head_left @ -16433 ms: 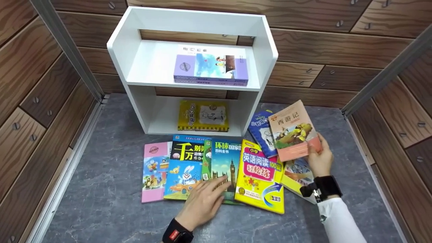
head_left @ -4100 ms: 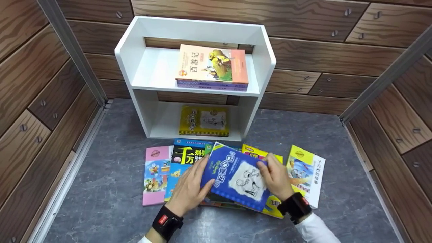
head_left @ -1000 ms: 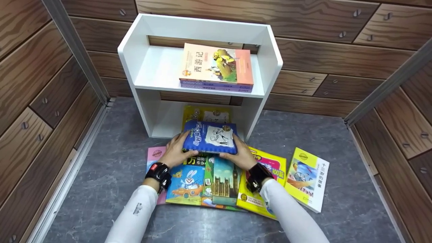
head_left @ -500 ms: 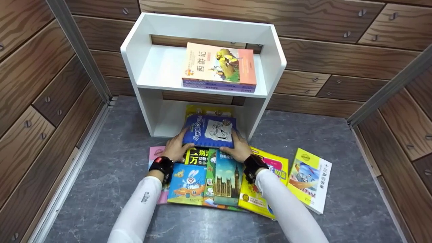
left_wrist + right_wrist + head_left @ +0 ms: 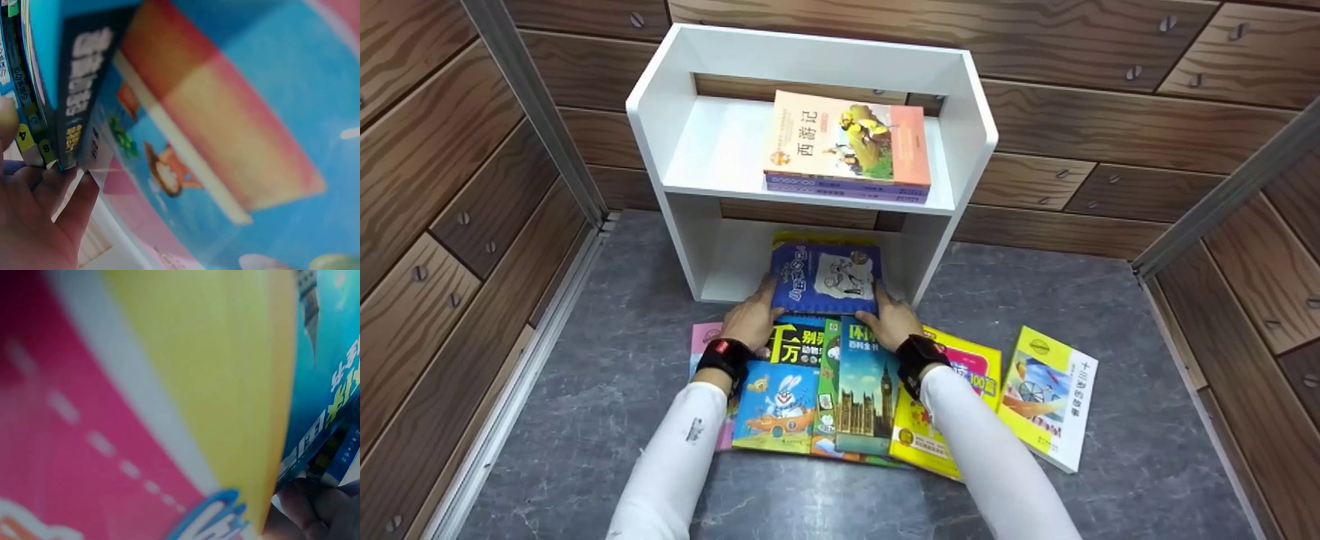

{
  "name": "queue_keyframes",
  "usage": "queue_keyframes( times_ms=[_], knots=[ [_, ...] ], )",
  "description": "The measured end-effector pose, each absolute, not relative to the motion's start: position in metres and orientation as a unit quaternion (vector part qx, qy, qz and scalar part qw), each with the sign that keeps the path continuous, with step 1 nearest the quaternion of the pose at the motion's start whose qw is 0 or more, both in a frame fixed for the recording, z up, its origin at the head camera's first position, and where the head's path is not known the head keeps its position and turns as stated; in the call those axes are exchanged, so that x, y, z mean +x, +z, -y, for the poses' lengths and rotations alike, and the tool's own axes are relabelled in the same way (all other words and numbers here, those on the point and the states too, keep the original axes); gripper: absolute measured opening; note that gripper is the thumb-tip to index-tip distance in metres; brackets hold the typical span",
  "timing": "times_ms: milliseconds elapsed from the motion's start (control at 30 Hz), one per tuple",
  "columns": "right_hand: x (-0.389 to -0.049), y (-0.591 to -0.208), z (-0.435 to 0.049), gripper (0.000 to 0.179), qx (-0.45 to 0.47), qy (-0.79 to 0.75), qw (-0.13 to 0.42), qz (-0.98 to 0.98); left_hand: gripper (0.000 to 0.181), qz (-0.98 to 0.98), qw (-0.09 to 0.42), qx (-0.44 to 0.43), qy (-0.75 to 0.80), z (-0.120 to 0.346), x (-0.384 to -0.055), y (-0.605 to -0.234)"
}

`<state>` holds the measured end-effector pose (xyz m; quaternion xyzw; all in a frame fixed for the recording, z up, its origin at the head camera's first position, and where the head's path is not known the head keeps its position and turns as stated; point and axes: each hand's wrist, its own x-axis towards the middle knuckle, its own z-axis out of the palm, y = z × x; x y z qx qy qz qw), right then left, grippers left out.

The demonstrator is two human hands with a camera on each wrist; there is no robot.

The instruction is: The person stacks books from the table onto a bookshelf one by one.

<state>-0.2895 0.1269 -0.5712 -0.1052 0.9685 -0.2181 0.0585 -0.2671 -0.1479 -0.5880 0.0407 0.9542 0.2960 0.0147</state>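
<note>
Both hands grip a blue comic book (image 5: 825, 277), which lies over a yellow book (image 5: 825, 237) on the lower shelf of the white bookcase (image 5: 705, 262). My left hand (image 5: 751, 319) holds its left edge, thumb at the front corner. On the opposite edge is my right hand (image 5: 894, 319), thumb also at the front. In the left wrist view my left hand's fingers (image 5: 62, 197) reach numbered spines; a pink-edged cover (image 5: 242, 112) fills much of that view. The right wrist view shows my right hand's curled fingers (image 5: 315, 512) behind a yellow-and-pink cover (image 5: 214, 382).
A stack topped by a salmon book (image 5: 847, 139) lies on the upper shelf. Along the bookcase front, overlapping books lie on the floor: a rabbit-cover book (image 5: 776, 405), a clock-tower book (image 5: 866, 397), a yellow workbook (image 5: 937, 435). A white-and-yellow book (image 5: 1046, 397) lies farther right.
The salmon book went from my right hand onto the upper stack. The blue book was lifted from the floor, turned in both hands, then pushed back over the yellow book on the lower shelf.
</note>
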Motion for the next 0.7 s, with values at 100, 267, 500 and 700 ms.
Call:
queue_keyframes(
  times_ms=[100, 267, 500, 700],
  knots=[
    [-0.291, -0.570, -0.126, 0.076, -0.096, -0.208, 0.063, -0.971, 0.062, -0.958, -0.004, 0.040, 0.286, 0.148, -0.267, -0.589],
    [-0.293, -0.568, -0.127, 0.060, -0.092, -0.197, 0.026, -0.976, 0.052, -0.962, -0.049, 0.030, 0.268, 0.145, -0.271, -0.589],
    [-0.295, -0.570, -0.130, 0.036, -0.110, -0.182, -0.034, -0.977, 0.042, -0.960, -0.087, -0.001, 0.267, 0.141, -0.277, -0.587],
    [-0.296, -0.573, -0.132, 0.038, -0.113, -0.202, -0.052, -0.972, 0.034, -0.961, -0.112, -0.007, 0.253, 0.140, -0.284, -0.592]
  ],
)
